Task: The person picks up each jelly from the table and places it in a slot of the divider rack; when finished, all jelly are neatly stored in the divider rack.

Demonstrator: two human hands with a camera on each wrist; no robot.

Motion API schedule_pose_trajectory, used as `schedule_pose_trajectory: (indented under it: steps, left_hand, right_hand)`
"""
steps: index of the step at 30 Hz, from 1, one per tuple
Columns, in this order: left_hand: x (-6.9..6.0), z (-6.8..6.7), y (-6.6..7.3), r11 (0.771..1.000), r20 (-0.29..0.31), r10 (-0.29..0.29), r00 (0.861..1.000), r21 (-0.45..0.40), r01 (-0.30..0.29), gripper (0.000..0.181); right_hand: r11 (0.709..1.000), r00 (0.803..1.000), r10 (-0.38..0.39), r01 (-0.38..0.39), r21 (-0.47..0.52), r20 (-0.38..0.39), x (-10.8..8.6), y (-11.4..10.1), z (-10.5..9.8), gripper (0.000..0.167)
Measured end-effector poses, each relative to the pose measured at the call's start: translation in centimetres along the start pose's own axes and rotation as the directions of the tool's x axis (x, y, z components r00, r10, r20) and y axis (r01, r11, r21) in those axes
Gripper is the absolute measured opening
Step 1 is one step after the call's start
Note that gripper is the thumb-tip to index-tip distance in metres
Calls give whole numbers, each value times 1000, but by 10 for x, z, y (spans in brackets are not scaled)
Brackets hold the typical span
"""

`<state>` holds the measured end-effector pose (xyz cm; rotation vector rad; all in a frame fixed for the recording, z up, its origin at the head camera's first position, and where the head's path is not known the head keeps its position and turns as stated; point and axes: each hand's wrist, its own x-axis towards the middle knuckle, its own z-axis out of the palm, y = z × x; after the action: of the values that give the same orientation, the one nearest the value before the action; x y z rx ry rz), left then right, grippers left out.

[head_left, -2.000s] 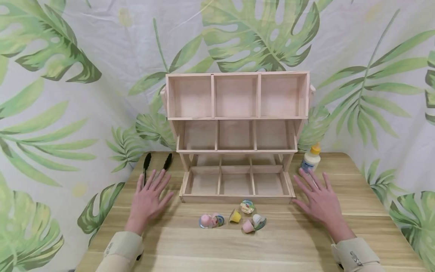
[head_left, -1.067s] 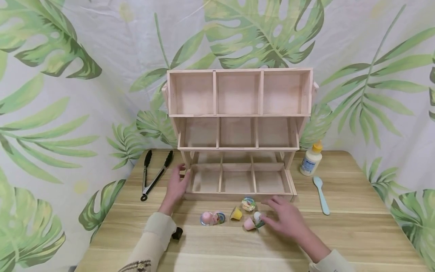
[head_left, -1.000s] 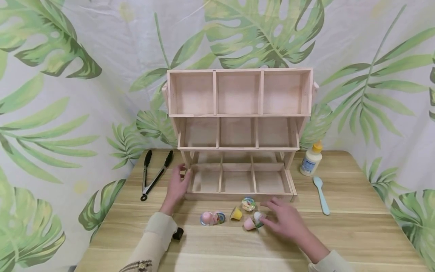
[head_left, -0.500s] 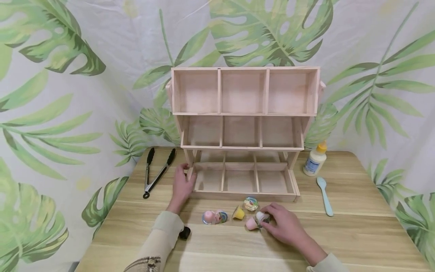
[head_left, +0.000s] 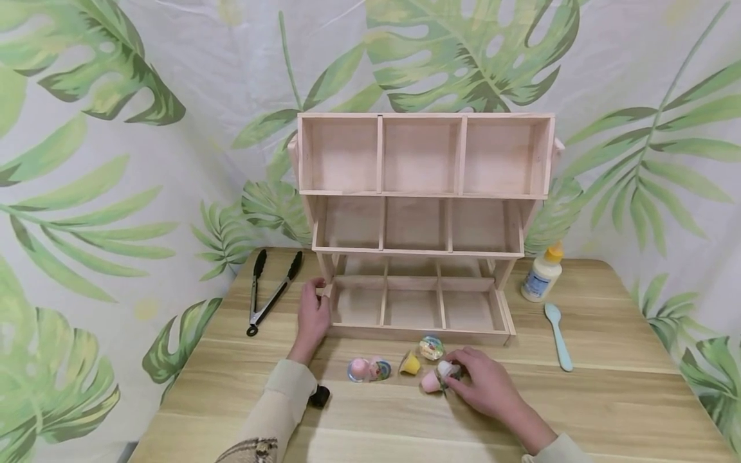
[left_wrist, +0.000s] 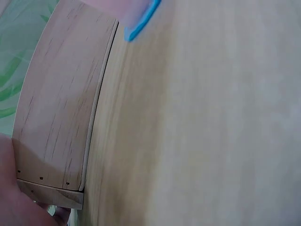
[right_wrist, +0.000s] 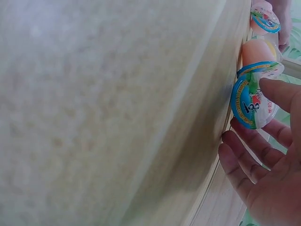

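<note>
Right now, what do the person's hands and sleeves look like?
Left hand and right hand are ungloved. The left sleeve is cream with dark brown stripes; a small black piece shows beside it. The right cuff is cream.

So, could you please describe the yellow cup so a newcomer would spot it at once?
Find the three-tier wooden rack on the table, then look just in front of it. There lies the yellow cup, between the right hand and the pink cups further left. It alone shows a yellow body; its neighbours show pink, white or a printed lid.
</note>
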<state>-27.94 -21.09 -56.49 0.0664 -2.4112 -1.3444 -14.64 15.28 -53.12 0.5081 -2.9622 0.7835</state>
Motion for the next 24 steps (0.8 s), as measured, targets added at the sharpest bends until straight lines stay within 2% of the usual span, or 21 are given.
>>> schedule_pose_trajectory:
  steps: [6,11,16,24]
  left_hand:
    - [-2,-4,0,1000,21,-11,1000,-6,11,43]
    - [-6,-12,-2,997,91,-49,995,-48,54,48]
    - [-17,-21,-4,989,143,-97,985,-99,112,50]
    - [-33,-23,-4,973,151,-131,980,-167,156,45]
  right_hand:
    - [1000,1000,-16,16,-10,-6,1,-1,3,29]
    - [1000,1000,-20,20,8,0,2,-3,3,30]
    - [1000,1000,5,-5,15,16,4,-3,5,28]
    - [999,999,32,-33,44,18,6,-7,6,27]
